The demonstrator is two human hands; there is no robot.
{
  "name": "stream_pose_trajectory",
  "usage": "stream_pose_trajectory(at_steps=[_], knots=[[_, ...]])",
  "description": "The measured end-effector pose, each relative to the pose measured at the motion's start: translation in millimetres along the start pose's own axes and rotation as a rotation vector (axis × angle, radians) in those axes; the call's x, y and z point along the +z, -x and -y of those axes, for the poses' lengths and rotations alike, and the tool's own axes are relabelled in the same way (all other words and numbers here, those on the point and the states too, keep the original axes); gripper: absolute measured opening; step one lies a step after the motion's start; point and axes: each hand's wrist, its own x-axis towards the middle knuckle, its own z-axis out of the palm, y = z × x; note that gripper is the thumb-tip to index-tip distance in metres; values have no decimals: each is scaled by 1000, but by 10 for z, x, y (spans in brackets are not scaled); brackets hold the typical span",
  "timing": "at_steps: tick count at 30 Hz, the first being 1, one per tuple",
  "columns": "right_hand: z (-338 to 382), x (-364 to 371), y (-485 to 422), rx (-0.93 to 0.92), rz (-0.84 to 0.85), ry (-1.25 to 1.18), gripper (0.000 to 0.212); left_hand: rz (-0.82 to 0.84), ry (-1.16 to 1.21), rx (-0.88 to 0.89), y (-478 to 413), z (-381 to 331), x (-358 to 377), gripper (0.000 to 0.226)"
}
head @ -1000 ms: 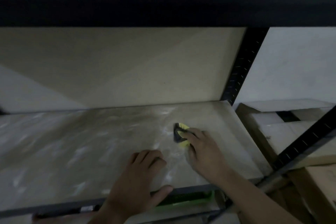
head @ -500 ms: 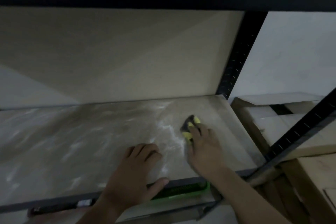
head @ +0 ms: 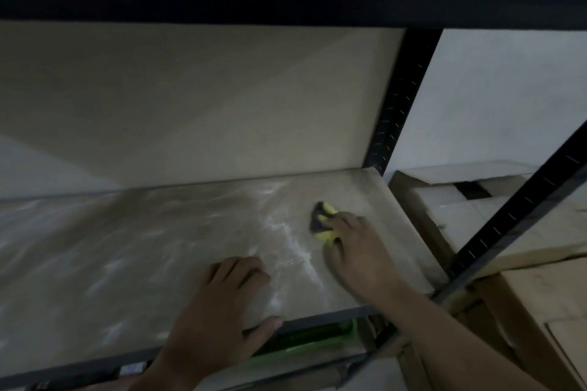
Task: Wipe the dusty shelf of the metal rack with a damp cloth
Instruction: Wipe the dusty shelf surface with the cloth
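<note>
The dusty shelf (head: 127, 257) of the metal rack is a pale board streaked with white dust, dim under the shelf above. My right hand (head: 359, 247) presses a yellow and dark grey cloth (head: 322, 216) flat on the right part of the board, fingers over most of it. A curved white dust line runs just left of the cloth. My left hand (head: 219, 305) rests palm down at the front edge, fingers curled on the board and thumb along the dark front rail. It holds nothing.
A black slotted upright (head: 397, 105) stands at the shelf's back right corner, another (head: 514, 222) slants at the front right. Cardboard boxes (head: 495, 216) lie right of the rack. A green object (head: 305, 336) sits on the level below the front rail.
My right hand has slid the cloth to the right and farther back on the shelf. A dust line is left behind it. My left hand has stayed at the front edge.
</note>
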Motion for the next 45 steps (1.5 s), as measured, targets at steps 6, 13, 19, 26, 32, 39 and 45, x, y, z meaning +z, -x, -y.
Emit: stream_pose_trajectory(at_steps=[6, 13, 19, 26, 32, 39, 45], knots=[[-206, 214, -467, -240, 76, 8, 50, 27, -15, -19, -10, -1, 8, 50], [-1019, -72, -949, 610, -58, 170, 46, -14, -16, 14, -38, -48, -13, 49], [-366, -24, -826, 49, -27, 233, 39, -2, 7, 13, -30, -41, -24, 50], [-351, -189, -667, -58, -37, -34, 34, -9, 6, 6, -19, -46, -9, 51], [-671, -51, -816, 351, 164, 196, 59, 3, -21, 7, -16, -35, 10, 54], [101, 42, -320, -206, 78, -22, 41, 46, 44, -8, -31, -48, -54, 54], [-423, -104, -875, -9, -40, 357, 50, -63, -68, -28, 401, 333, -240, 80]])
